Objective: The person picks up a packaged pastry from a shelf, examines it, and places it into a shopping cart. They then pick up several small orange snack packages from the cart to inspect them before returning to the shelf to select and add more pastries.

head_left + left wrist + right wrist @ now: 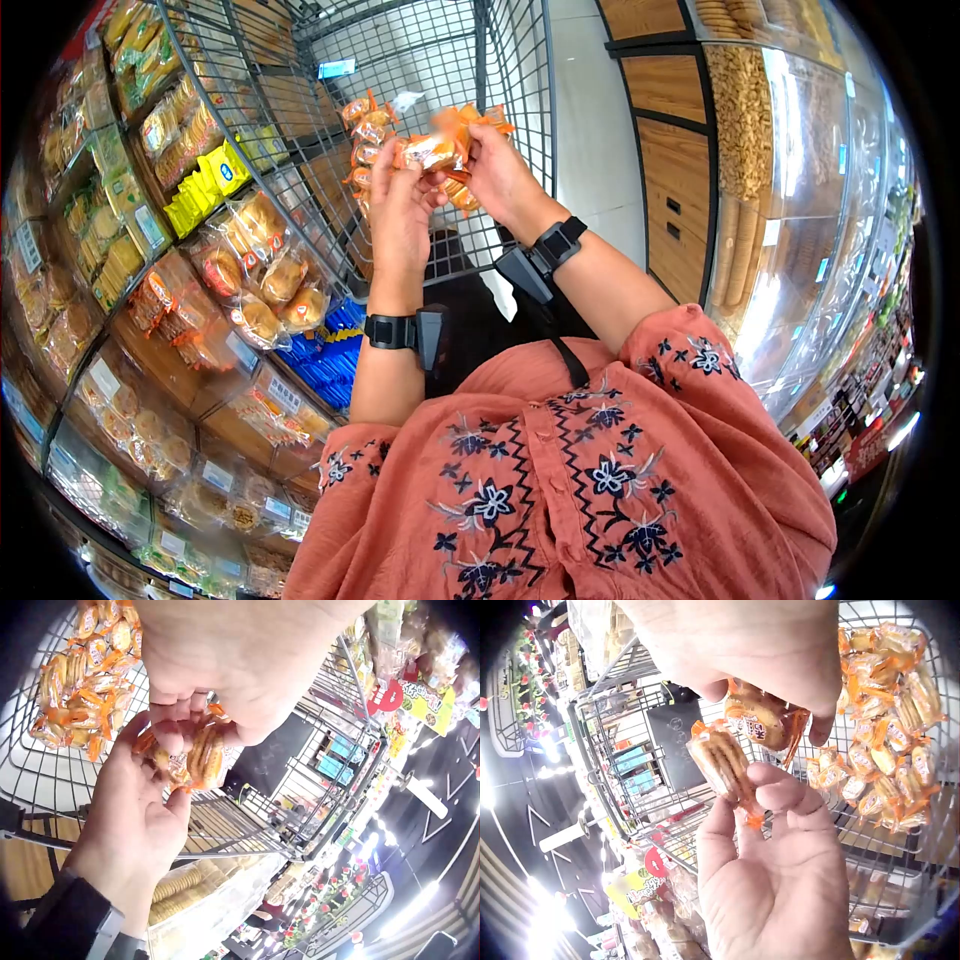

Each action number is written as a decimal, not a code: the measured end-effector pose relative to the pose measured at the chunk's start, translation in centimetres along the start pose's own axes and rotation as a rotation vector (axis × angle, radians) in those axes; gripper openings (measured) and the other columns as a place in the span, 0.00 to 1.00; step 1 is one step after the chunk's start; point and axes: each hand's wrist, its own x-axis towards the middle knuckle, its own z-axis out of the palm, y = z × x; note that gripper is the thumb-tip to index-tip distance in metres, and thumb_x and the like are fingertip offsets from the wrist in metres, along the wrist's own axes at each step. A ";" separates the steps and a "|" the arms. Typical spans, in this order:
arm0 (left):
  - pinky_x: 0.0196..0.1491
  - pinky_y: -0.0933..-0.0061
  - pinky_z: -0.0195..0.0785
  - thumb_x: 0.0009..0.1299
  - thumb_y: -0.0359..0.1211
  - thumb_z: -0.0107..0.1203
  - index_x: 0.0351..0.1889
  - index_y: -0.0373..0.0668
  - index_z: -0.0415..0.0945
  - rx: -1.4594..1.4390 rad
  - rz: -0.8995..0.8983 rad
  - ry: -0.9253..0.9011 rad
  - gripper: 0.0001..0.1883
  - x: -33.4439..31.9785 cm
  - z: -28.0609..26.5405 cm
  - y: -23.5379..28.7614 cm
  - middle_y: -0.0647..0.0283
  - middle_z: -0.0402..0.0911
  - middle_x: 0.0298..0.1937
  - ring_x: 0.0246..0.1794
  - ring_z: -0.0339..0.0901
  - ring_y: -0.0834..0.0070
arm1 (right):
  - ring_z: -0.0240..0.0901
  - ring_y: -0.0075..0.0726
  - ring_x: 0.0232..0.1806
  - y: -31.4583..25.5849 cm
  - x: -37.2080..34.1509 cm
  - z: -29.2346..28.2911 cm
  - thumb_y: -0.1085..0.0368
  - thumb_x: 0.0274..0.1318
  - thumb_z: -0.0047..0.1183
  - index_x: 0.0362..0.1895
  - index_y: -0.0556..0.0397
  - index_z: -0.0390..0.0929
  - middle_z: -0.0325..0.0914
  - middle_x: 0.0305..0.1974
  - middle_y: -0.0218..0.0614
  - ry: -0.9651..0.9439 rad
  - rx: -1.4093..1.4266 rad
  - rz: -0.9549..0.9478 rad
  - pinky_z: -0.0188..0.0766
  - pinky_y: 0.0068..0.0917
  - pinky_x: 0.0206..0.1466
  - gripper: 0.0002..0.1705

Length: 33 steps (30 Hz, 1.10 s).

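Observation:
In the head view the left hand (400, 225) and right hand (502, 180) are close together over a wire shopping cart (552, 100). Between thumb and fingers, the left hand (776, 877) pinches the end of a clear snack packet (721, 761) with orange ends. A second packet (761, 720), with orange print, is gripped by the right hand (742, 645), beside the first. Several similar packets (889, 735) lie in the cart. From the left wrist, the left hand (232, 660) partly covers the held packets (202, 757); the right hand (135, 802) is below it.
Shelves of bagged baked goods (255, 260) stand at the left, with yellow packets (208, 185) and blue packets (325, 365). Clear bins of biscuits (740, 125) line the right side. A dark panel (676, 742) is at one end of the cart.

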 end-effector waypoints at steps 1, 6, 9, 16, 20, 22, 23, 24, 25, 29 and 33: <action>0.36 0.73 0.73 0.75 0.32 0.53 0.67 0.44 0.59 0.001 -0.003 0.002 0.24 -0.1 0.3 -0.3 0.57 0.77 0.53 0.45 0.79 0.70 | 0.71 0.37 0.56 0.1 0.3 -0.2 0.55 0.71 0.37 0.60 0.55 0.71 0.75 0.52 0.41 -0.001 -0.004 0.001 0.70 0.39 0.62 0.23; 0.27 0.72 0.76 0.73 0.31 0.56 0.55 0.39 0.62 0.108 -0.005 0.078 0.17 0.1 1.5 -1.4 0.54 0.78 0.46 0.36 0.82 0.69 | 0.74 0.36 0.48 -0.7 0.1 1.3 0.49 0.71 0.37 0.55 0.52 0.73 0.77 0.49 0.39 0.052 0.019 0.043 0.73 0.35 0.50 0.24; 0.26 0.75 0.75 0.74 0.33 0.57 0.55 0.38 0.62 0.403 0.016 0.079 0.18 0.7 1.2 -2.2 0.55 0.78 0.43 0.35 0.82 0.73 | 0.74 0.40 0.56 -0.7 0.9 1.3 0.47 0.74 0.34 0.61 0.55 0.69 0.77 0.52 0.42 0.081 0.008 0.025 0.75 0.42 0.55 0.28; 0.24 0.83 0.64 0.74 0.43 0.59 0.54 0.38 0.71 0.732 -0.012 -0.047 0.20 1.9 0.4 -1.1 0.68 0.78 0.34 0.29 0.76 0.83 | 0.79 0.30 0.40 -0.9 1.9 0.2 0.46 0.70 0.50 0.51 0.51 0.73 0.78 0.39 0.35 -0.038 -0.028 0.026 0.80 0.33 0.45 0.22; 0.38 0.72 0.72 0.72 0.47 0.60 0.50 0.32 0.75 0.866 0.120 0.117 0.24 7.0 -2.9 0.2 0.59 0.81 0.36 0.34 0.77 0.74 | 0.78 0.34 0.53 -1.7 2.3 -0.8 0.43 0.73 0.43 0.61 0.59 0.70 0.79 0.50 0.42 -0.037 -0.078 0.065 0.77 0.36 0.60 0.32; 0.46 0.64 0.73 0.72 0.44 0.59 0.56 0.34 0.73 1.090 0.276 0.221 0.24 12.1 -6.8 -0.7 0.53 0.82 0.43 0.44 0.79 0.64 | 0.78 0.33 0.53 -2.2 2.0 -0.7 0.43 0.73 0.42 0.63 0.59 0.69 0.79 0.50 0.42 -0.070 -0.081 0.078 0.77 0.35 0.60 0.32; 0.51 0.59 0.73 0.72 0.43 0.58 0.60 0.37 0.71 1.278 0.350 0.254 0.25 14.4 -8.4 -0.9 0.48 0.81 0.50 0.51 0.79 0.57 | 0.78 0.33 0.53 -2.3 1.9 -0.7 0.43 0.74 0.42 0.63 0.59 0.68 0.79 0.50 0.42 -0.086 -0.083 0.085 0.77 0.35 0.60 0.32; 0.54 0.57 0.72 0.72 0.42 0.57 0.63 0.40 0.69 1.403 0.331 0.254 0.25 15.8 -9.1 -1.2 0.46 0.77 0.55 0.55 0.77 0.53 | 0.78 0.33 0.54 -2.4 1.6 -0.9 0.44 0.74 0.40 0.65 0.58 0.67 0.79 0.51 0.42 -0.041 -0.075 0.113 0.77 0.36 0.60 0.32; 0.57 0.55 0.71 0.72 0.41 0.56 0.66 0.43 0.67 1.526 0.312 0.250 0.26 16.9 -9.3 -1.5 0.44 0.74 0.60 0.58 0.74 0.49 | 0.78 0.33 0.54 -2.4 1.4 -1.1 0.44 0.74 0.40 0.66 0.57 0.66 0.78 0.51 0.42 -0.033 -0.082 0.111 0.77 0.36 0.60 0.32; 0.61 0.49 0.69 0.72 0.38 0.54 0.73 0.52 0.60 1.753 0.044 0.234 0.30 20.2 -9.5 -3.3 0.42 0.59 0.72 0.65 0.67 0.40 | 0.78 0.36 0.53 -2.5 0.6 -2.2 0.44 0.75 0.39 0.67 0.57 0.64 0.78 0.53 0.43 -0.016 -0.096 0.103 0.77 0.37 0.60 0.32; 0.62 0.48 0.67 0.72 0.41 0.56 0.72 0.51 0.61 1.917 -0.065 0.269 0.30 19.7 -8.5 -3.2 0.42 0.62 0.68 0.64 0.68 0.43 | 0.78 0.37 0.53 -2.0 0.0 -3.6 0.44 0.74 0.40 0.67 0.56 0.63 0.78 0.53 0.42 0.005 -0.090 0.094 0.77 0.39 0.59 0.32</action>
